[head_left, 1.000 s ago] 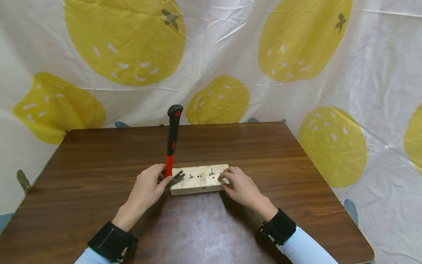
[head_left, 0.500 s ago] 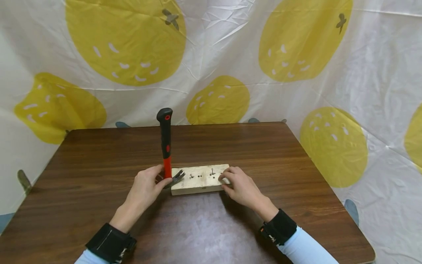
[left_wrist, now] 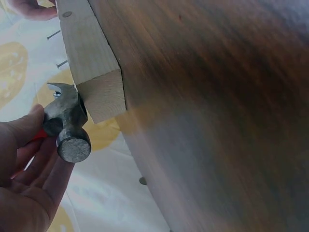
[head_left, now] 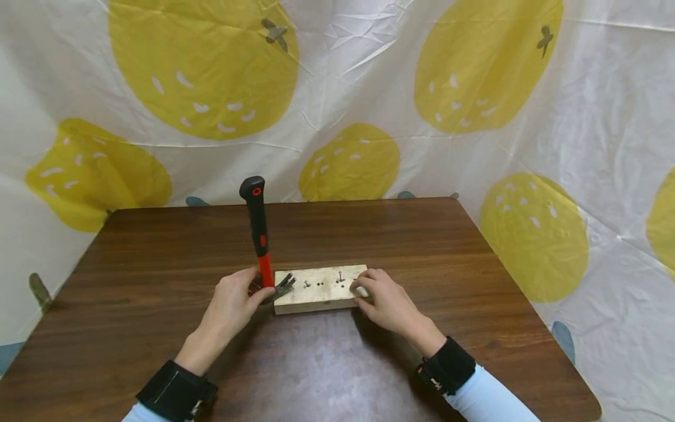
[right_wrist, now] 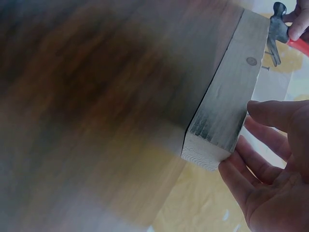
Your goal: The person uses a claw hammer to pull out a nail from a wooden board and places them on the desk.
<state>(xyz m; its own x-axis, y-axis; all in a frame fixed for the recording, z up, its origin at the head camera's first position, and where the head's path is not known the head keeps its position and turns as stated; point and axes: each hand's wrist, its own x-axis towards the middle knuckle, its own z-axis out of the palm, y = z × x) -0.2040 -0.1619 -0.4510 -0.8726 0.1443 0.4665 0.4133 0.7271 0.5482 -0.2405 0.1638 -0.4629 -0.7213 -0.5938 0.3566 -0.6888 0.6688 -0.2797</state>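
Note:
A pale wooden block (head_left: 316,299) lies on the table, with small dark holes and two nails standing out of its top, a left nail (head_left: 307,284) and a right nail (head_left: 340,275). At its left end is a claw hammer (head_left: 256,217), its red and black handle up, leaning left. The hammer's head (left_wrist: 67,118) rests at the block's edge, claw over the wood. My left hand (head_left: 229,310) grips the handle's base between thumb and fingers. Whether the claw holds a nail cannot be made out. My right hand (head_left: 390,302) holds the block's right end, fingers bent around it.
The brown wood-grain table (head_left: 327,357) extends around the block on all sides. Behind it hangs a white cloth (head_left: 337,70) printed with yellow fruit. Black bands (head_left: 176,390) circle both wrists.
The hammer's handle has swung left, from leaning slightly right to leaning left, while its head stays at the block's left end. My left hand shifted slightly; the right hand and block stay put.

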